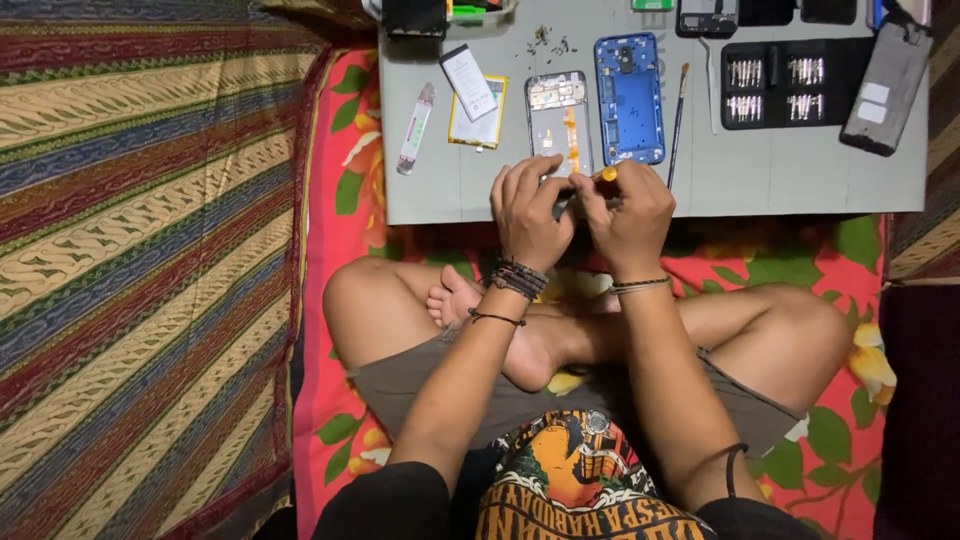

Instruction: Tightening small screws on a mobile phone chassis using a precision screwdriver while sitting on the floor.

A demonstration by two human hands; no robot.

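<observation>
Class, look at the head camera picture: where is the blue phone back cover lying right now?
The blue phone back cover lies on the grey work mat, top centre of the head view, between the opened phone and a thin brush, just beyond the right hand.

The left hand [528, 212] and right hand [627, 215] cover the near end of the opened phone [558, 122] and most of a yellow-tipped tool [609, 173], perhaps a screwdriver, while the top edge crops several devices [707, 15] and the scattered screws [548, 44] are too small to make out.
</observation>
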